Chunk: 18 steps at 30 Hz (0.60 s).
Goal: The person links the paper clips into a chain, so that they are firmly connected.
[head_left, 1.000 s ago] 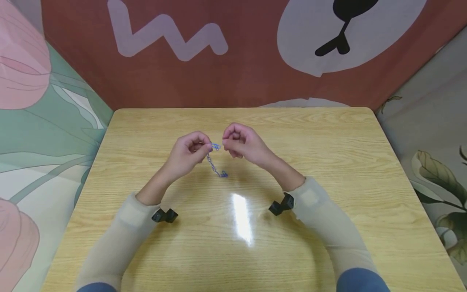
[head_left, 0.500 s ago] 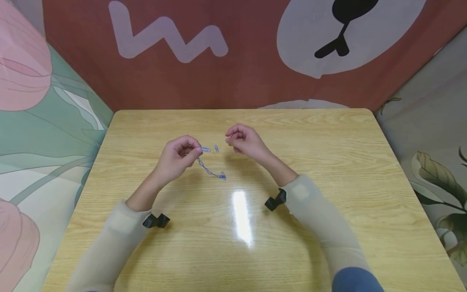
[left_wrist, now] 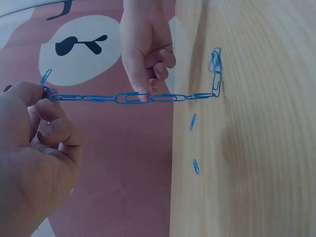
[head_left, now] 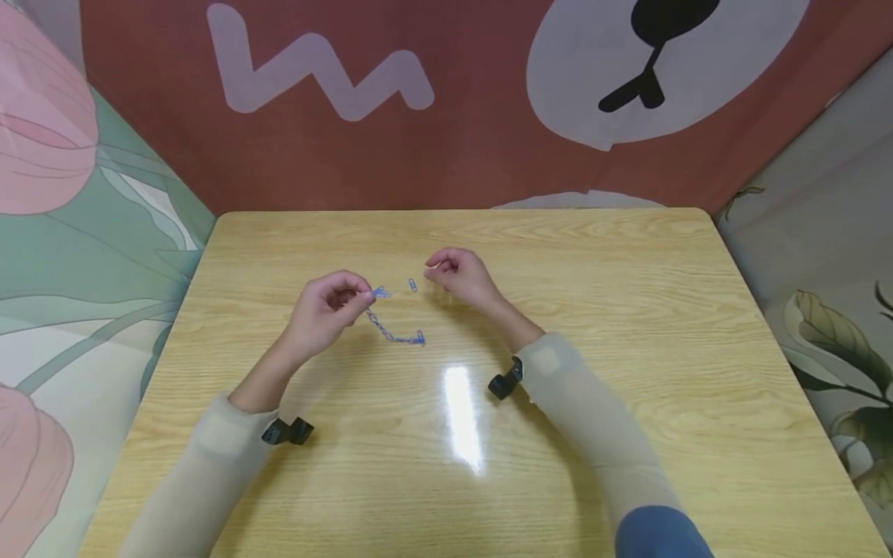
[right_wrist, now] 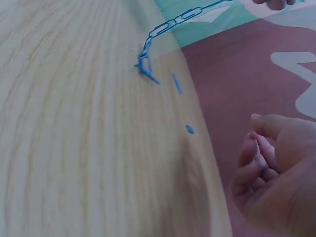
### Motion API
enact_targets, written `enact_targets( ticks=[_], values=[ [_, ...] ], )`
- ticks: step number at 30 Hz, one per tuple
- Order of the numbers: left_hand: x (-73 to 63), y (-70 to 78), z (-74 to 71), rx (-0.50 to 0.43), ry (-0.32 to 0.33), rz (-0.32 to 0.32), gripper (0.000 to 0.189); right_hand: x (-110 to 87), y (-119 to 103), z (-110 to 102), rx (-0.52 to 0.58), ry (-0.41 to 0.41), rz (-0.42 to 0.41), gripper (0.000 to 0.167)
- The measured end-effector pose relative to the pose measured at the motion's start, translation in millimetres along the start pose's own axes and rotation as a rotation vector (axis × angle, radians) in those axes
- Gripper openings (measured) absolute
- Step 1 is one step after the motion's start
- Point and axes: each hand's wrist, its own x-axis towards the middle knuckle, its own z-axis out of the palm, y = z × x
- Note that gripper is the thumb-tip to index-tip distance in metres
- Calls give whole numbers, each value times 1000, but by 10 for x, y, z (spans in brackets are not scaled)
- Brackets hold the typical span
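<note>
My left hand (head_left: 328, 314) pinches one end of a chain of blue paper clips (left_wrist: 101, 98) between thumb and forefinger. From there the chain sags rightward, and its far end lies bunched on the table (head_left: 421, 339). One clip pokes up past the left fingertips in the left wrist view. My right hand (right_wrist: 276, 173) hovers to the right with fingers loosely curled, thumb and forefinger apart, nothing between them. Two loose paper clips lie on the table between the hands: one paper clip (left_wrist: 192, 121) by the chain, another paper clip (right_wrist: 189, 129) nearer the right hand.
The wooden table (head_left: 558, 465) ends at a reddish wall (head_left: 474, 155) behind the hands. Patterned panels flank it on both sides. Small black cameras (head_left: 287, 431) sit on both wrists, and a bright reflection shows on the tabletop.
My left hand has drawn left and toward me, stretching the chain out more. A loose clip now shows apart from the left fingertips. The right forearm has shifted a little left.
</note>
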Motion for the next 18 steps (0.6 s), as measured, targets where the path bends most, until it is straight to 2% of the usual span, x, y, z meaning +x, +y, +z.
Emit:
enact_targets(
  ticks=[5, 13, 18],
  values=[
    [-60, -37, -43, 9, 15, -6, 3, 57, 64, 115, -169, 57, 4, 15],
    [-87, -63, -59, 4, 5, -5, 5, 77, 122, 300, -439, 90, 111, 25],
    [-67, -45, -53, -4, 1, 9, 4, 102, 86, 376, -555, 105, 148, 28]
  ],
)
